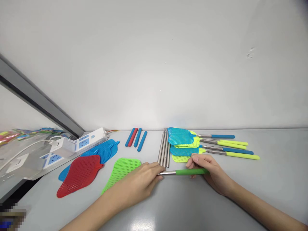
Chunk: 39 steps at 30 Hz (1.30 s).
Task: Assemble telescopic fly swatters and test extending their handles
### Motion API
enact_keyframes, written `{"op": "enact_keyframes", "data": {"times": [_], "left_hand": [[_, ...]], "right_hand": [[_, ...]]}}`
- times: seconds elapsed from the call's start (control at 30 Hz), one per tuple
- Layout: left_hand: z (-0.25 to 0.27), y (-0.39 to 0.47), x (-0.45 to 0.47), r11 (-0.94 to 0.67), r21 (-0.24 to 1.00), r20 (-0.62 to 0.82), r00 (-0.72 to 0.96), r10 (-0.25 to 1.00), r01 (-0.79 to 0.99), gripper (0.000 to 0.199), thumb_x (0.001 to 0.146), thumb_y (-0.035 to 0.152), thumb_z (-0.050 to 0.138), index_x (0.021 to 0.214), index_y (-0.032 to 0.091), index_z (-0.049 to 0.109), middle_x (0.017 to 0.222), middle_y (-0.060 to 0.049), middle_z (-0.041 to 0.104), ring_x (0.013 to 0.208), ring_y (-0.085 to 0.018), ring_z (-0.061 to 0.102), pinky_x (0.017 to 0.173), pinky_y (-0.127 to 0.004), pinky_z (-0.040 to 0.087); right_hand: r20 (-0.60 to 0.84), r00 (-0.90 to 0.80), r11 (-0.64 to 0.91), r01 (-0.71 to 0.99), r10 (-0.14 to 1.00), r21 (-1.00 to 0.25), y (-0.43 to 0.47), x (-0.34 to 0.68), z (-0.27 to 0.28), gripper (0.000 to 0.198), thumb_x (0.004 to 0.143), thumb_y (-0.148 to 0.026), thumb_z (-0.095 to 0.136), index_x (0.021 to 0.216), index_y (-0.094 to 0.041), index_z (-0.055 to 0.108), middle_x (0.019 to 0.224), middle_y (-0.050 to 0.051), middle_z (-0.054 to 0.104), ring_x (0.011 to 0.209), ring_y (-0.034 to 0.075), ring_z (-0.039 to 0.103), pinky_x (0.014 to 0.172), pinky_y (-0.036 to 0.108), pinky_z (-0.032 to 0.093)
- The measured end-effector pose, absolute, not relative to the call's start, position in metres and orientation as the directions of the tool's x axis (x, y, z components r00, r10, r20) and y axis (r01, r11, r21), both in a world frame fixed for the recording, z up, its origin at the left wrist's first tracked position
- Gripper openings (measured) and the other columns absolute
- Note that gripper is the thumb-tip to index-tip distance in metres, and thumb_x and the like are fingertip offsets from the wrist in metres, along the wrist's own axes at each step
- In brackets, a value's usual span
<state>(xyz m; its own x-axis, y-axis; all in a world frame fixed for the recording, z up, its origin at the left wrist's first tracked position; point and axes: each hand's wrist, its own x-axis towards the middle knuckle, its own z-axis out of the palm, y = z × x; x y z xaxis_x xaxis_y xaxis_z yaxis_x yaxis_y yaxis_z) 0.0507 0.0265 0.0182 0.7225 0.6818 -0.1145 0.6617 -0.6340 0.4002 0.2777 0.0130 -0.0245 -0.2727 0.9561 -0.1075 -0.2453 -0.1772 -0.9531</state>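
Green grip (190, 172) inside curled right fingers (190, 163) | metal rod (169, 173) pinched between left fingers (155, 166)

– What sort of place is seen here?
– A small assembly spot is suggested, though a workshop cannot be told apart from an office or a home.
– By what is assembly suggested?
– Heads (80, 175), grips (137, 138) and rods (162, 148) are sorted by kind on a grey table (276, 179), and whole swatters (181, 136) are piled beside the rods.
– And what is found around them?
– The table is backed by a pale wall (154, 64); a power strip (88, 141) is placed at its left, and bags (31, 138) are seen beyond.
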Motion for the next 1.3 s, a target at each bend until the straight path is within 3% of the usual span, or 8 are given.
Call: {"op": "enact_keyframes", "data": {"times": [0.17, 0.27, 0.37, 0.53, 0.87, 1.3], "left_hand": [[0.027, 0.027, 0.055, -0.593, 0.471, -0.156, 0.723, 0.673, 0.654, 0.024, 0.082, 0.032, 0.031, 0.091, 0.021, 0.051, 0.086, -0.002, 0.051, 0.077, -0.013, 0.050, 0.067, -0.024, 0.040], [0.031, 0.031, 0.059, -0.597, 0.452, -0.093, 0.701, 0.707, 0.663, 0.026, 0.084, 0.029, 0.028, 0.084, 0.020, 0.052, 0.083, -0.002, 0.050, 0.076, -0.012, 0.049, 0.068, -0.024, 0.040], [0.027, 0.037, 0.060, -0.628, 0.404, 0.012, 0.682, 0.731, 0.665, 0.024, 0.082, 0.030, 0.035, 0.100, 0.022, 0.048, 0.096, -0.004, 0.050, 0.089, -0.015, 0.047, 0.077, -0.027, 0.038], [0.008, 0.049, 0.062, -0.717, 0.299, 0.076, 0.733, 0.676, 0.630, 0.045, 0.078, 0.032, 0.043, 0.121, 0.023, 0.031, 0.125, -0.004, 0.036, 0.112, -0.017, 0.033, 0.092, -0.030, 0.030], [-0.004, 0.049, 0.071, -0.781, 0.070, 0.024, 0.782, 0.623, 0.620, 0.042, 0.080, 0.013, 0.034, 0.122, 0.012, 0.029, 0.128, -0.015, 0.032, 0.120, -0.022, 0.025, 0.087, -0.036, 0.030], [-0.018, 0.041, 0.074, -0.736, 0.140, 0.128, 0.725, 0.677, 0.662, 0.055, 0.072, 0.002, 0.031, 0.125, 0.014, 0.022, 0.127, -0.013, 0.035, 0.120, -0.023, 0.022, 0.086, -0.043, 0.023]], "right_hand": [[-0.122, -0.274, -0.185, -0.219, 0.954, -0.958, 0.013, 0.276, -0.025, 0.029, 0.076, -0.034, 0.045, 0.065, -0.013, 0.062, 0.064, 0.004, 0.052, 0.059, 0.013, 0.049, 0.051, 0.024, 0.041], [-0.124, -0.273, -0.182, -0.198, 0.954, -0.963, 0.013, 0.276, -0.026, 0.027, 0.075, -0.033, 0.047, 0.066, -0.014, 0.062, 0.065, 0.004, 0.052, 0.061, 0.013, 0.048, 0.051, 0.024, 0.042], [-0.124, -0.275, -0.177, -0.181, 0.953, -0.967, 0.013, 0.276, -0.026, 0.027, 0.075, -0.034, 0.047, 0.067, -0.014, 0.062, 0.065, 0.004, 0.052, 0.061, 0.012, 0.048, 0.051, 0.024, 0.042], [-0.140, -0.269, -0.191, -0.173, 0.953, -0.966, 0.013, 0.275, -0.025, 0.027, 0.073, -0.037, 0.049, 0.066, -0.014, 0.063, 0.063, 0.003, 0.051, 0.060, 0.013, 0.048, 0.051, 0.024, 0.041], [-0.143, -0.248, -0.185, -0.156, 0.958, -0.970, 0.012, 0.274, -0.027, 0.029, 0.074, -0.038, 0.047, 0.064, -0.014, 0.061, 0.059, 0.002, 0.051, 0.051, 0.011, 0.047, 0.048, 0.023, 0.037], [-0.076, -0.176, -0.081, -0.024, 0.981, -0.996, 0.013, 0.274, -0.028, 0.030, 0.077, -0.037, 0.043, 0.067, -0.015, 0.062, 0.053, 0.001, 0.049, 0.058, 0.013, 0.043, 0.055, 0.024, 0.030]]}}
